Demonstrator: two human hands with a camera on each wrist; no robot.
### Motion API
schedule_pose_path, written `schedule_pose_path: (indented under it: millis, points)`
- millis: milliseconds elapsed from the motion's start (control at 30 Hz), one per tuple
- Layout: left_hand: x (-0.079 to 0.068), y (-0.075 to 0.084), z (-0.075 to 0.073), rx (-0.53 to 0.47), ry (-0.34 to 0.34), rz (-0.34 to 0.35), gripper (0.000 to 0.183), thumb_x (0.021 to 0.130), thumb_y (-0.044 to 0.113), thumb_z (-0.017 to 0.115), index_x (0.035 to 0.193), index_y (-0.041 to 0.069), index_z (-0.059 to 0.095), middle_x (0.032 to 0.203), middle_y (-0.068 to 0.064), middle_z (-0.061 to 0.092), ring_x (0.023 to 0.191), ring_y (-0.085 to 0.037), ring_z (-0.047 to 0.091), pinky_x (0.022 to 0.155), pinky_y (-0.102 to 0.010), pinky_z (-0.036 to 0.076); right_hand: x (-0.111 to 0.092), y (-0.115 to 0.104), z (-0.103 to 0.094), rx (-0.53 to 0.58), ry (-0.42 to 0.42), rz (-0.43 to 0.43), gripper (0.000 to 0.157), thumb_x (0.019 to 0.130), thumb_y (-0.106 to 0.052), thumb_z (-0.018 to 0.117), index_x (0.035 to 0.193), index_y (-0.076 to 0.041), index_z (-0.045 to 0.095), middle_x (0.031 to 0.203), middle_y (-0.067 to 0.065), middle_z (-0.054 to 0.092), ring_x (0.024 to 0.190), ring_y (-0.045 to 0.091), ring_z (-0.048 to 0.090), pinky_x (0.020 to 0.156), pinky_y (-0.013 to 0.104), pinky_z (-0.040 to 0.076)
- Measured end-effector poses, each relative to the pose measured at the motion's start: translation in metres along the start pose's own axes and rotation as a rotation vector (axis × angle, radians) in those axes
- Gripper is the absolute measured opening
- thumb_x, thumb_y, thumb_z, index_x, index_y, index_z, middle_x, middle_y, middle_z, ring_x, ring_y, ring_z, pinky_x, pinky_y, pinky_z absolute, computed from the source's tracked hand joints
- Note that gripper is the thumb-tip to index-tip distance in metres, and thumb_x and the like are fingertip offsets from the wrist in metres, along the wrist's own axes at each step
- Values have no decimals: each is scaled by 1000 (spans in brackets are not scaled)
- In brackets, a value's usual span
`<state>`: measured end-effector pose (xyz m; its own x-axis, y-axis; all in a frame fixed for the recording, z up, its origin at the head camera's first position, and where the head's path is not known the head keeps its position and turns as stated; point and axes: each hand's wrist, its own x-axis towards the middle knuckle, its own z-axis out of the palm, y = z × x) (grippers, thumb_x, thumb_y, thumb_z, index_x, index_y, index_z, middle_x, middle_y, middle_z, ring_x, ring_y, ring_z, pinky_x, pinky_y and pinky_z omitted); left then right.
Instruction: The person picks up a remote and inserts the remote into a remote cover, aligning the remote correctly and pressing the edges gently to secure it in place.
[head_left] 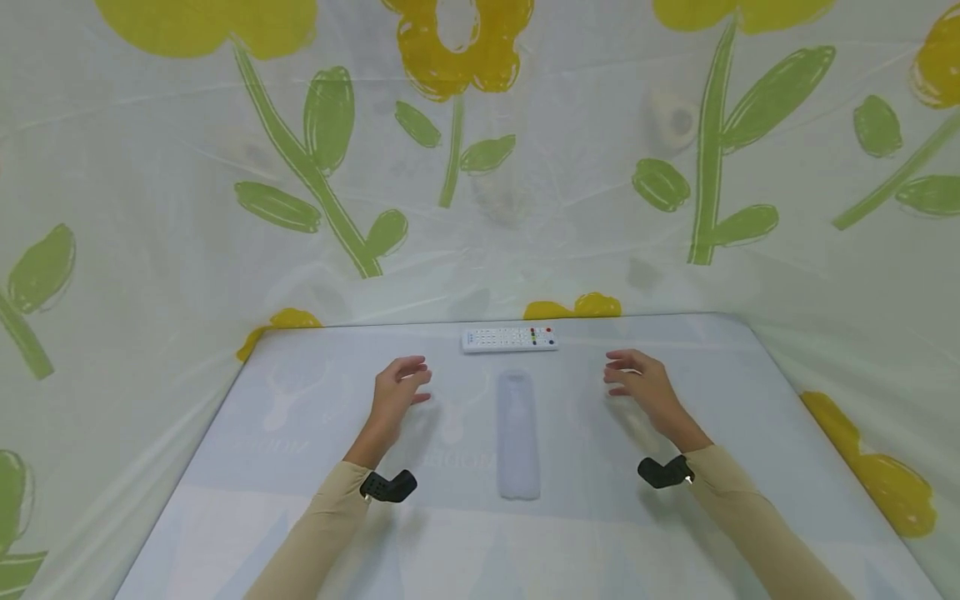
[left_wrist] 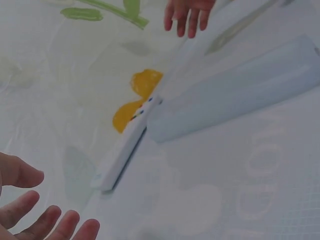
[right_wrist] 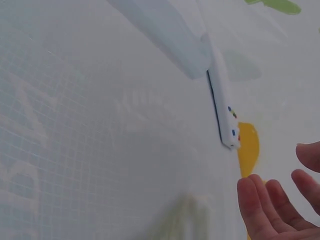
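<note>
A white remote control [head_left: 510,337] with small coloured buttons lies crosswise near the table's back edge. In front of it a long, translucent pale sleeve [head_left: 518,437], shaped like a remote cover, lies lengthwise on the table. My left hand [head_left: 399,396] hovers to the left of both, fingers loosely bent with nothing in them. On the other side, my right hand [head_left: 641,385] hangs over the table, its fingers relaxed and holding nothing. The left wrist view shows the spread left fingertips [left_wrist: 40,220] well apart from the remote control.
A pale table [head_left: 315,467] with faint printed lettering spreads under everything. Behind it and at both sides hangs a white curtain [head_left: 555,217] with yellow flowers and green leaves. Each wrist carries a black camera mount [head_left: 388,486].
</note>
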<state>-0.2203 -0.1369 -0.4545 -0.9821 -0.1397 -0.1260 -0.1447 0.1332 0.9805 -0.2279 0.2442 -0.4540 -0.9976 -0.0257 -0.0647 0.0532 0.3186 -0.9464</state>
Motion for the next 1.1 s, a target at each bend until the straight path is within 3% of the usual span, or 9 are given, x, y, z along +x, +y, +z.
schedule_pose_path:
  millis: [167, 600, 833, 1100]
  points:
    - [13, 3, 6, -19, -7, -47, 39, 93, 17, 58, 129, 3, 52, 119, -12, 56, 108, -26, 57, 83, -36, 54, 14, -4, 5, -4, -6, 56, 41, 95, -15, 53, 131, 5, 48, 121, 22, 53, 98, 29, 61, 79, 32, 56]
    - [45, 3, 30, -3, 10, -52, 39, 91, 13, 59, 128, 2, 53, 118, -14, 56, 107, -29, 57, 83, -37, 55, 47, -10, 24, 29, -32, 143, 43, 96, -16, 54, 133, 4, 46, 124, 23, 53, 104, 32, 59, 85, 35, 54]
    - [59, 4, 36, -10, 16, -62, 38, 91, 13, 59, 127, 2, 54, 118, -14, 56, 107, -29, 57, 84, -39, 54, 66, -9, 36, 56, -40, 186, 43, 95, -14, 54, 133, 4, 46, 125, 23, 53, 105, 32, 58, 86, 36, 53]
    - [75, 3, 42, -17, 13, -120, 39, 90, 11, 59, 128, 4, 53, 120, -14, 55, 106, -27, 55, 87, -39, 53, 87, -8, 48, 64, -41, 209, 44, 92, -15, 59, 132, 3, 48, 124, 23, 55, 104, 33, 59, 83, 33, 54]
